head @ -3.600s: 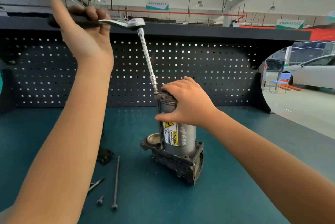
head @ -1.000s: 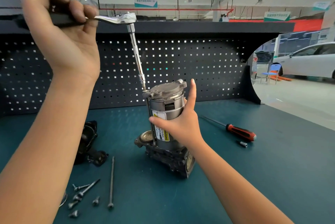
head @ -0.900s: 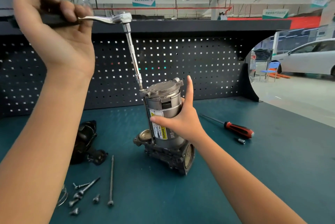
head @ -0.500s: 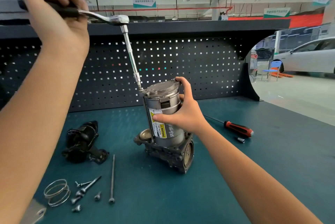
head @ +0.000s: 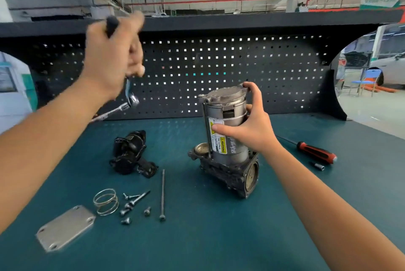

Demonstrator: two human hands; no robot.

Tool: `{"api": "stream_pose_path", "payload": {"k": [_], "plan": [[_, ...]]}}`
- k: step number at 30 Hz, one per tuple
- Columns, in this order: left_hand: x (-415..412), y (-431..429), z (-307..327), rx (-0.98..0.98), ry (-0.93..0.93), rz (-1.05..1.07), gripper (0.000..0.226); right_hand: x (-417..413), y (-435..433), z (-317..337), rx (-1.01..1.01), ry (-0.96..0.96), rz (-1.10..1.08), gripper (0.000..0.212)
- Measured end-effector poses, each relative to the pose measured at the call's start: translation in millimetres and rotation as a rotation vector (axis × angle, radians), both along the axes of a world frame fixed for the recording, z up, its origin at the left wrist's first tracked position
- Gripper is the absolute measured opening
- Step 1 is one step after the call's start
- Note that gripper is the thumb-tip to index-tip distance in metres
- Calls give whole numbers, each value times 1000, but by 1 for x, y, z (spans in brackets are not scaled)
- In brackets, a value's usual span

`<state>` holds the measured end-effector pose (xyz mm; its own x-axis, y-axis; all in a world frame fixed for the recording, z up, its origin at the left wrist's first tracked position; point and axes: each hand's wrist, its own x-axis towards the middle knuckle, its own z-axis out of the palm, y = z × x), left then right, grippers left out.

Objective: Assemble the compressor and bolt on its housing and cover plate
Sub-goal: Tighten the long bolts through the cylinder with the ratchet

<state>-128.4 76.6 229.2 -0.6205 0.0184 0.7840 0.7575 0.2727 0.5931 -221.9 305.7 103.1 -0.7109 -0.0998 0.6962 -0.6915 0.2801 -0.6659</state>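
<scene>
The compressor point(head: 228, 152) stands upright mid-bench, a silver cylinder with a yellow warning label on a dark cast base. My right hand point(head: 247, 126) grips the cylinder near its top cap. My left hand point(head: 114, 55), blurred and raised at the left, holds the ratchet wrench point(head: 131, 97) by its black handle; the long extension points down-left, clear of the compressor. A grey cover plate point(head: 65, 227) lies at the front left. A long bolt point(head: 162, 194) and several small screws point(head: 131, 207) lie beside it.
A black housing part point(head: 129, 154) lies left of the compressor, with a wire spring point(head: 105, 201) in front of it. A red-handled screwdriver point(head: 315, 153) and a small socket bit point(head: 318, 166) lie at the right. The black pegboard point(head: 219, 69) closes the bench's back.
My left hand has lifted the ratchet off the compressor's top bolt and swung it left and down. My right hand keeps holding the cylinder. The view has tilted down, showing the cover plate.
</scene>
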Motion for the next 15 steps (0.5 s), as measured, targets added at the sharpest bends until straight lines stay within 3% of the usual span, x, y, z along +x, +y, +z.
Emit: {"api": "stream_pose_path", "payload": {"k": [3, 5, 7, 9, 15], "plan": [[7, 16, -59, -513, 16, 49, 43, 3, -5, 1, 1, 42, -73, 97], [15, 20, -91, -871, 131, 65, 44, 5, -9, 1, 4, 54, -134, 99], [29, 25, -121, -1082, 239, 42, 45, 7, -13, -1, 12, 61, -182, 103], [42, 34, -152, -1152, 311, -10, 48, 8, -18, -2, 11, 66, -221, 103], [63, 56, -201, -1040, 405, 97, 48, 12, -32, -3, 1, 45, -345, 102]]}}
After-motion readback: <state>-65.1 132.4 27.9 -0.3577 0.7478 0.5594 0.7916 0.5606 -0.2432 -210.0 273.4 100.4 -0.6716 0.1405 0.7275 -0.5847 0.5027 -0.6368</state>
